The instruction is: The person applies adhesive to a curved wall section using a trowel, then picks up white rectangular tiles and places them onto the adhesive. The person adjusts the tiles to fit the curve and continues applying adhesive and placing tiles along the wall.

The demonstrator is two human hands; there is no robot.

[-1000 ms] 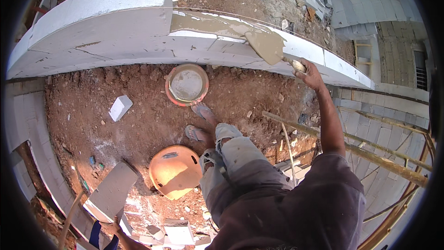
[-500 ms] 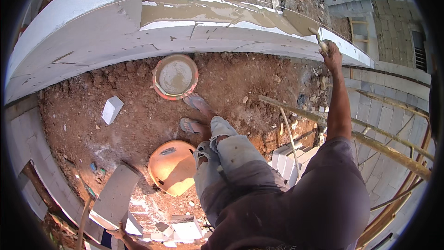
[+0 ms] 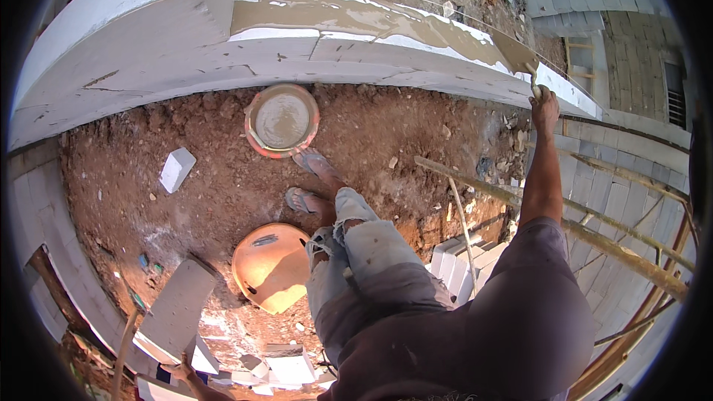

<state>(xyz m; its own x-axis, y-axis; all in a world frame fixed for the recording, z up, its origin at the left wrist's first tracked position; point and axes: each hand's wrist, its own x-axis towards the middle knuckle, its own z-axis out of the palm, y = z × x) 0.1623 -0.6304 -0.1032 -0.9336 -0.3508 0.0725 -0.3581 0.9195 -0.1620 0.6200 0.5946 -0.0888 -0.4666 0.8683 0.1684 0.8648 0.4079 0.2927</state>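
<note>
Grey-brown wet mortar strip [image 3: 349, 18] runs toward 10 o'clock from nearer right hand [image 3: 544, 108], gripping pale-handled trowel [image 3: 532, 74]; left hand [image 3: 180, 370], fingers spread.

Bare reddish-brown ground [image 3: 401, 126], uneven and scattered with small stones, forms the floor. A pale block wall [image 3: 38, 197] curves along the ground's left edge. Beyond its right edge stands a grey block wall [image 3: 594, 167], crossed by wooden poles [image 3: 631, 260]. Past the upper right corner, a brownish wall [image 3: 635, 67] adjoins a dark, barred window [image 3: 676, 100]. Strong sunlight brightens the ground's lower edge; its middle is dimmer.
</note>
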